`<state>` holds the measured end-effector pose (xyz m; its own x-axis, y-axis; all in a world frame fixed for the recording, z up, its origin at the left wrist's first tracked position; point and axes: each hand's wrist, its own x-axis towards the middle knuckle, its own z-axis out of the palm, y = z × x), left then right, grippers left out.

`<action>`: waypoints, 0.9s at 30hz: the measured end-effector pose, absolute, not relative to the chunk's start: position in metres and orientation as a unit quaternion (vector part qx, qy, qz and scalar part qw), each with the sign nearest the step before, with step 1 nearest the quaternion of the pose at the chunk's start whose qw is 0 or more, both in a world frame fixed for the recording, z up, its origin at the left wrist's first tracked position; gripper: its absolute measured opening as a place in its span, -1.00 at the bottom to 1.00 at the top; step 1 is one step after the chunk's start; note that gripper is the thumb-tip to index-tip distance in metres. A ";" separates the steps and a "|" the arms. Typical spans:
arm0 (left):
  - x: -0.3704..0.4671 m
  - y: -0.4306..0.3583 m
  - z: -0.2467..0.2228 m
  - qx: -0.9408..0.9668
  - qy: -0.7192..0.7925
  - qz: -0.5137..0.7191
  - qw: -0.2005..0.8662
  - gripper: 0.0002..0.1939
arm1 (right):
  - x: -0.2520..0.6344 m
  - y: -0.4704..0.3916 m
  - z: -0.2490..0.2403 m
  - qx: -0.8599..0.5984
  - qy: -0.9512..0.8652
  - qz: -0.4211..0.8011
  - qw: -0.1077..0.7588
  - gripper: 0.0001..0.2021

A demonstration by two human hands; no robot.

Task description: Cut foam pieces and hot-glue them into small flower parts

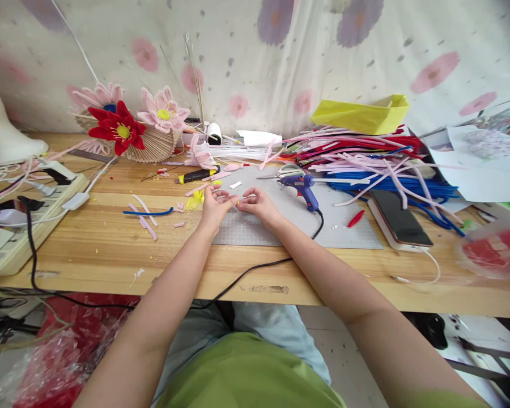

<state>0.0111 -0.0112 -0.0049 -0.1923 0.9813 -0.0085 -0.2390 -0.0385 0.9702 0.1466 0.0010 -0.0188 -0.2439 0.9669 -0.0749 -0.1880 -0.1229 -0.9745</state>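
My left hand and my right hand meet over the left part of the grey cutting mat. Both are closed in a pinch, fingertips nearly touching. A tiny yellowish speck shows between them, too small to name. Yellow fuzzy pieces lie just left of my left hand. Beyond my hands are a small white scrap and a black-and-yellow utility knife. A purple glue gun rests on the mat to the right of my right hand, near a pair of scissors.
Pipe cleaners are heaped at the back right under a yellow paper tray. A phone lies at right. Fuzzy flowers stand back left, above a power strip. A black cord crosses the table front.
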 end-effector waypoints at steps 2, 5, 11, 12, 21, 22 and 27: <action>0.012 -0.012 -0.005 0.406 0.470 0.601 0.503 -0.35 | 0.147 0.001 -0.018 -0.401 -0.481 0.633 0.456 -0.46; 0.013 -0.013 -0.006 0.401 0.479 0.610 0.488 -0.33 | 0.147 -0.001 -0.017 -0.397 -0.488 0.633 0.451 -0.47; 0.014 -0.012 -0.004 0.316 0.507 0.629 0.497 -0.36 | 0.148 -0.001 -0.014 -0.417 -0.519 0.587 0.460 -0.60; 0.015 -0.012 -0.003 0.301 0.505 0.629 0.509 -0.37 | 0.149 0.000 -0.013 -0.423 -0.516 0.578 0.470 -0.63; 0.019 -0.014 -0.004 0.282 0.502 0.622 0.530 -0.42 | 0.154 -0.001 -0.009 -0.440 -0.562 0.533 0.454 -0.60; 0.018 -0.013 -0.005 0.285 0.505 0.622 0.526 -0.42 | 0.153 -0.003 -0.008 -0.445 -0.576 0.535 0.429 -0.57; 0.018 -0.014 -0.007 0.311 0.508 0.603 0.531 -0.44 | 0.148 -0.009 -0.007 -0.457 -0.588 0.544 0.387 -0.53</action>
<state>0.0180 -0.0138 -0.0067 -0.2420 0.9563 -0.1644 -0.3240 0.0800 0.9427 0.1480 -0.0090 -0.0068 -0.2821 0.9585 -0.0423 0.1168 -0.0095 -0.9931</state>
